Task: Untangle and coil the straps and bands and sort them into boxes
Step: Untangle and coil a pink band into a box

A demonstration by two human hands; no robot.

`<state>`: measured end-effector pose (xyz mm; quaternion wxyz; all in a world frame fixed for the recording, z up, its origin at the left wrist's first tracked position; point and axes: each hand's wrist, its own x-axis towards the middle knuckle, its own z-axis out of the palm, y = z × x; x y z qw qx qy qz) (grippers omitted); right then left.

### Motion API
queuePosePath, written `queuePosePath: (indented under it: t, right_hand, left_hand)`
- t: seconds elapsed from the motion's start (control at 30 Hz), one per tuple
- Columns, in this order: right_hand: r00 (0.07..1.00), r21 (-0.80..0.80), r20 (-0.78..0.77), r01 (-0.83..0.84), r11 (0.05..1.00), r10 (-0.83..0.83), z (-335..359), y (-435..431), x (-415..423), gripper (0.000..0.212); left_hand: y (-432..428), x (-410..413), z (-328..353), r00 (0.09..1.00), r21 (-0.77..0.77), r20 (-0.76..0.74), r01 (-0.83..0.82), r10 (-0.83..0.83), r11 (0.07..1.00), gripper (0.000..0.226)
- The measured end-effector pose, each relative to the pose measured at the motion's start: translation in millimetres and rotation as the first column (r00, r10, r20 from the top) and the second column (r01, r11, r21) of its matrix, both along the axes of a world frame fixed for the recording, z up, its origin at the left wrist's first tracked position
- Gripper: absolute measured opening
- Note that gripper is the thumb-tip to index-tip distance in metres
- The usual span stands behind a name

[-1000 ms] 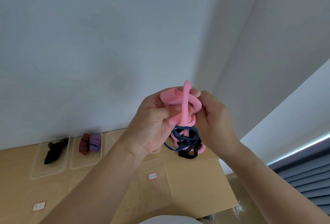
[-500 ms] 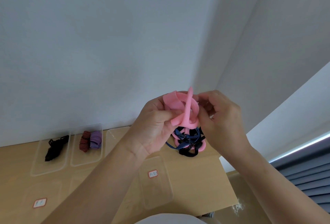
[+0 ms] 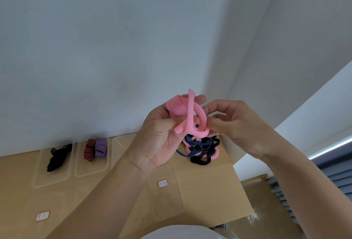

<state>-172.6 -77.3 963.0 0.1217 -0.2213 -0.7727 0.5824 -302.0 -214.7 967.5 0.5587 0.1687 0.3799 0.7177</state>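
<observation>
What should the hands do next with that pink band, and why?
Probably keep wrapping: the right hand would wind the loose end around the coil once more. The pink band is only partly coiled, pinched in the left hand, with one end sticking up and a loop hanging open.
</observation>
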Motion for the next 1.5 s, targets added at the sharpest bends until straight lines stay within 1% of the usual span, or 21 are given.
queuePosePath:
  t: [0.07, 0.13, 0.23, 0.27, 0.33, 0.4, 0.5, 0.6, 0.67, 0.73, 0.83, 0.93, 1.0, 1.07, 1.2, 1.23, 1.3, 1.37, 1.43, 1.47, 1.5]
  right_hand:
    - [0.998, 0.061, 0.050, -0.042, 0.997, 0.039, 3.7, 2.1, 2.5, 0.016]
    - [0.995, 0.139, 0.085, -0.054, 0.989, 0.042, 7.7, 0.7, 3.5, 0.017]
    - [0.988, 0.238, 0.147, -0.075, 0.968, 0.040, 12.1, -2.1, 5.0, 0.004]
    - [0.983, 0.269, 0.175, -0.097, 0.958, 0.051, 13.8, -2.3, 5.7, 0.004]
    - [0.970, 0.337, 0.232, -0.145, 0.930, 0.067, 17.2, -2.4, 6.5, 0.008]
    - [0.958, 0.385, 0.278, -0.172, 0.907, 0.064, 20.5, -4.2, 6.3, 0.011]
    - [0.944, 0.393, 0.308, -0.239, 0.888, 0.118, 21.9, -5.7, 5.5, 0.009]
    - [0.933, 0.309, 0.312, -0.277, 0.910, 0.178, 27.6, 2.4, 7.4, 0.014]
    - [0.929, 0.242, 0.302, -0.292, 0.925, 0.214, 29.0, 6.5, 8.0, 0.009]
    - [0.942, 0.260, 0.281, -0.261, 0.930, 0.186, 24.3, 8.7, 7.2, 0.008]
    - [0.961, 0.419, 0.272, -0.163, 0.893, 0.048, 13.9, 8.6, 4.3, 0.012]
    - [0.968, 0.624, 0.207, -0.021, 0.781, -0.140, 3.9, -5.8, -3.5, 0.016]
    - [0.968, 0.694, 0.162, 0.027, 0.720, -0.192, -3.2, -16.7, -9.6, 0.015]
    - [0.966, 0.689, 0.171, 0.023, 0.725, -0.194, -6.7, -21.9, -12.8, 0.018]
    - [0.953, 0.573, 0.214, 0.055, 0.818, -0.214, -2.4, -20.1, -10.6, 0.023]
    - [0.954, 0.557, 0.208, 0.065, 0.828, -0.215, -2.4, -19.2, -10.0, 0.024]
    - [0.966, 0.580, 0.148, 0.087, 0.810, -0.210, -5.8, -18.2, -10.0, 0.021]
    - [0.979, 0.664, 0.023, 0.137, 0.735, -0.203, -12.7, -18.2, -10.4, 0.017]
    - [0.981, 0.732, -0.064, 0.172, 0.659, -0.184, -19.6, -19.2, -10.8, 0.016]
    - [0.980, 0.733, -0.092, 0.186, 0.654, -0.175, -21.6, -19.2, -10.9, 0.015]
    - [0.981, 0.701, -0.105, 0.190, 0.687, -0.164, -21.2, -18.5, -10.0, 0.013]
  left_hand:
    - [2.0, -0.3, -6.0, 0.998, 0.011, 0.055, -0.022, 0.022, 1.000, 0.031]
    - [2.6, -1.7, -9.9, 0.998, 0.009, 0.061, -0.024, 0.023, 1.000, 0.032]
    - [0.1, -1.0, -6.6, 1.000, -0.018, 0.031, 0.005, -0.005, 1.000, 0.029]
    - [0.1, -1.1, -7.1, 0.999, -0.020, 0.033, 0.006, -0.005, 1.000, 0.030]
    - [1.0, -0.7, -10.5, 0.998, -0.019, 0.054, -0.012, 0.013, 1.000, 0.036]
    - [3.1, -0.1, -16.6, 0.999, -0.036, 0.037, -0.035, 0.036, 0.999, 0.042]
    - [3.5, 2.8, -20.1, 0.999, -0.033, -0.031, -0.025, 0.024, 0.999, 0.046]
    - [-0.2, 4.1, -13.5, 0.987, -0.034, -0.159, 0.020, -0.025, 0.999, 0.047]
    - [-1.4, 3.2, -12.6, 0.970, -0.042, -0.239, 0.035, -0.045, 0.998, 0.047]
    - [-1.3, 2.2, -12.9, 0.956, -0.029, -0.288, 0.049, -0.055, 0.998, 0.045]
    - [0.8, 2.7, -14.7, 0.948, -0.029, -0.313, 0.053, -0.059, 0.998, 0.045]
    - [3.1, 2.9, -17.1, 0.949, -0.044, -0.313, 0.025, -0.038, 0.999, 0.037]
    - [4.7, 2.4, -18.7, 0.943, -0.066, -0.333, 0.001, -0.023, 0.998, 0.032]
    - [5.6, 1.4, -19.8, 0.930, -0.083, -0.369, -0.018, -0.014, 0.996, 0.032]
    - [4.4, 1.0, -19.0, 0.877, -0.099, -0.480, -0.035, -0.017, 0.995, 0.036]
    - [4.0, 0.1, -19.9, 0.860, -0.104, -0.509, -0.034, -0.024, 0.994, 0.037]
    - [3.6, -2.8, -23.4, 0.843, -0.100, -0.538, -0.036, -0.023, 0.994, 0.038]
    - [5.1, -5.4, -26.8, 0.844, -0.071, -0.537, -0.043, -0.002, 0.997, 0.040]
    - [6.6, -6.5, -27.6, 0.858, -0.059, -0.514, -0.039, 0.003, 0.998, 0.040]
    - [6.9, -6.7, -27.4, 0.862, -0.061, -0.506, -0.037, 0.001, 0.997, 0.040]
    - [6.6, -7.0, -27.4, 0.861, -0.071, -0.508, -0.032, -0.008, 0.997, 0.039]
